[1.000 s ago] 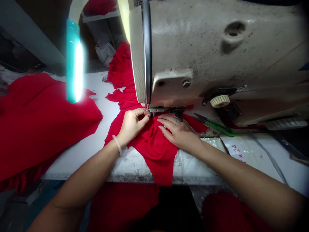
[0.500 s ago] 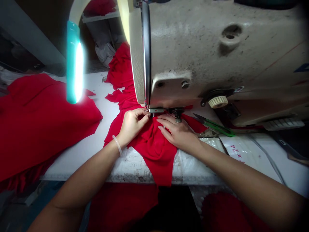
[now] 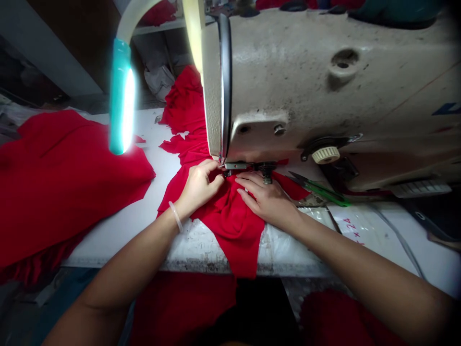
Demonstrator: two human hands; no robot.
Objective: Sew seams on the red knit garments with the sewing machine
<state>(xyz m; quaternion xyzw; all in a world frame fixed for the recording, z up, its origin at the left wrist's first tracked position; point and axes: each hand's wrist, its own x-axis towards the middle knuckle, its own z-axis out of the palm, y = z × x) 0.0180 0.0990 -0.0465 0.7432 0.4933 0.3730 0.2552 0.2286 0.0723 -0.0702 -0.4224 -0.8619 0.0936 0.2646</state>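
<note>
Red fabric (image 3: 237, 216) lies bunched under the needle area of a sewing machine (image 3: 281, 86), one tip hanging over the table's front edge. My left hand (image 3: 200, 185) is at the left of the presser foot (image 3: 228, 172), thumb and forefinger drawn together on the fabric close to the needle. What lies right between those fingertips is hard to see. My right hand (image 3: 268, 199) rests flat on the fabric to the right of the foot, fingers stretched out and partly behind a black spring-like attachment (image 3: 267, 173).
Green-handled scissors (image 3: 320, 188) lie right of my right hand, under the machine arm. A pile of red cloth pieces (image 3: 72, 178) covers the table's left side. A lit lamp (image 3: 120, 101) hangs left of the machine head. More red fabric (image 3: 185, 101) is heaped behind the needle.
The view has shifted slightly, so the machine and lamp appear a little further right and lower. My left thumb sits slightly lower, a bit further from the forefinger; my right hand barely moved.
</note>
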